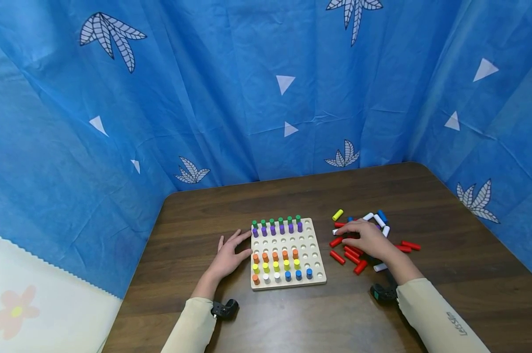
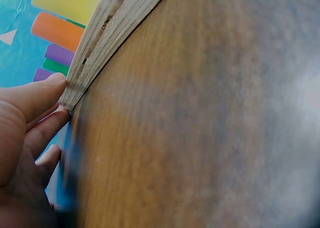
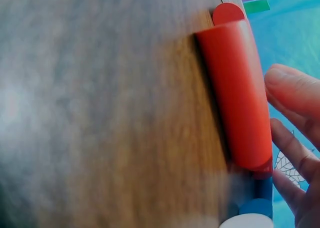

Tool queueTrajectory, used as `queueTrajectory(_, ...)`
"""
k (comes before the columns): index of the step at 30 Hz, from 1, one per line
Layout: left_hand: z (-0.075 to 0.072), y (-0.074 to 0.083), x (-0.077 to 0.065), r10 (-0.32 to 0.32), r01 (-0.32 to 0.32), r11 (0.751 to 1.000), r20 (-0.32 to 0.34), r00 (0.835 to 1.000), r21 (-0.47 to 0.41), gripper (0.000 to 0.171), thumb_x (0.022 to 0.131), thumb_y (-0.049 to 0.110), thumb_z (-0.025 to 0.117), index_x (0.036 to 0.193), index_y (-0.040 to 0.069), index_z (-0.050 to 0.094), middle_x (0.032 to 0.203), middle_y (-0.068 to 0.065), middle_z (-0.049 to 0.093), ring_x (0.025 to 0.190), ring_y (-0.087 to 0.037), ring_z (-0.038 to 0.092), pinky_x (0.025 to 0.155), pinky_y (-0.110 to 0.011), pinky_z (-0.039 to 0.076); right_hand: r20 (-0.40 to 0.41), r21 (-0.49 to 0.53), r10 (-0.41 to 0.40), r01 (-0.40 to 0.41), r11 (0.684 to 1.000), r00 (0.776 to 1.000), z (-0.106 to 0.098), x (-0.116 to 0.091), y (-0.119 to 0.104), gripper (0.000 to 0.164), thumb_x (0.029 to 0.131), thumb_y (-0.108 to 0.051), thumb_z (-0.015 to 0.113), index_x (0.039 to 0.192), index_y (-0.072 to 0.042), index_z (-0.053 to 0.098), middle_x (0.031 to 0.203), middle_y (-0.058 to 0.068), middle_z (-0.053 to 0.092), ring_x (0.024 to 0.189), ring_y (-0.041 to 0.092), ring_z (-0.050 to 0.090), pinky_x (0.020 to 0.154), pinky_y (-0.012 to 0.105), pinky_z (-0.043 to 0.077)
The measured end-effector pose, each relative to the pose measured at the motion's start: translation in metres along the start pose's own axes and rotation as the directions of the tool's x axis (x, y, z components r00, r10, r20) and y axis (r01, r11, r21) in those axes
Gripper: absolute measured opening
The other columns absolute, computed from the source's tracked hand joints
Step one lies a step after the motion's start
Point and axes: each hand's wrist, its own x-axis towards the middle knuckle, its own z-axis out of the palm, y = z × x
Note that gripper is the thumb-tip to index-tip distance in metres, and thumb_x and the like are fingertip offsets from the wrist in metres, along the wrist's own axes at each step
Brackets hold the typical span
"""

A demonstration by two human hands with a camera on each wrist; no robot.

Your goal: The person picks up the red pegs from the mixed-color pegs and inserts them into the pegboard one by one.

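Note:
A pale wooden pegboard (image 1: 288, 285) carries rows of green, purple, orange, yellow, white and blue pegs. My left hand (image 1: 228, 257) lies at the board's left side, its thumb and a finger touching the edge, as the left wrist view also shows. Over the loose pile of pegs to the board's right is my right hand (image 1: 371, 239), its fingers spread apart. A white peg (image 1: 335, 232) lies by its index fingertip. In the right wrist view a big red peg (image 3: 235, 93) stands before the fingers, and nothing shows between thumb and fingers.
Red pegs (image 1: 337, 257) lie scattered around the right hand, with white pegs (image 1: 379, 220) and a blue peg (image 1: 382, 216) behind it. One yellow peg (image 1: 338, 214) lies farther back. Blue curtains (image 1: 257, 98) hang behind the brown wooden table (image 1: 195, 211).

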Motion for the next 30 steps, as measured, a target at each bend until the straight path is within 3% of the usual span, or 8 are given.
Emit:
queueTrajectory(5,-0.0008,0.0011,-0.0001,0.0,0.0,1.0,-0.002,1.0,-0.002,0.053,0.096,0.026,0.067,0.147,0.021,0.052,0.155,-0.006,0.048,0.154,-0.03,0.026,0.123,-0.061,-0.011,-0.002,-0.017,-0.013,0.013,1.0,1.0,0.0012,0.0007,0.0005,0.024,0.086,-0.013,0.077,0.109,-0.02,0.078,0.115,0.007,0.074,0.107,0.031,0.064,0.09,0.052,0.055)
queueTrajectory(14,-0.0004,0.0011,0.0002,-0.004,0.004,1.0,-0.002,1.0,0.0,0.053,0.096,0.027,0.068,0.147,0.022,0.053,0.155,-0.006,0.048,0.154,-0.03,0.026,0.123,-0.061,-0.01,0.001,-0.084,-0.025,0.025,0.996,1.0,0.002,0.0012,0.0013,0.021,0.086,-0.013,0.077,0.106,-0.021,0.078,0.113,0.007,0.075,0.111,0.035,0.063,0.098,0.059,0.049)
queueTrajectory(21,0.0,0.0008,0.0002,0.001,-0.001,1.0,-0.005,1.0,0.0,0.053,0.096,0.027,0.068,0.146,0.021,0.053,0.155,-0.006,0.048,0.154,-0.03,0.027,0.123,-0.061,-0.01,0.009,-0.073,0.022,-0.021,0.997,1.0,0.0026,0.0017,0.0007,0.019,0.086,-0.014,0.077,0.102,-0.024,0.079,0.11,0.003,0.075,0.105,0.028,0.063,0.09,0.051,0.053)
queueTrajectory(30,0.0003,-0.0005,-0.0001,-0.002,0.003,1.0,-0.011,1.0,0.005,0.053,0.095,0.028,0.068,0.146,0.023,0.053,0.155,-0.006,0.048,0.154,-0.03,0.027,0.123,-0.061,-0.01,0.0,-0.068,0.02,-0.02,0.997,1.0,0.0032,0.0008,0.0019,0.019,0.086,-0.013,0.078,0.102,-0.024,0.079,0.107,0.002,0.076,0.107,0.03,0.062,0.092,0.055,0.052)
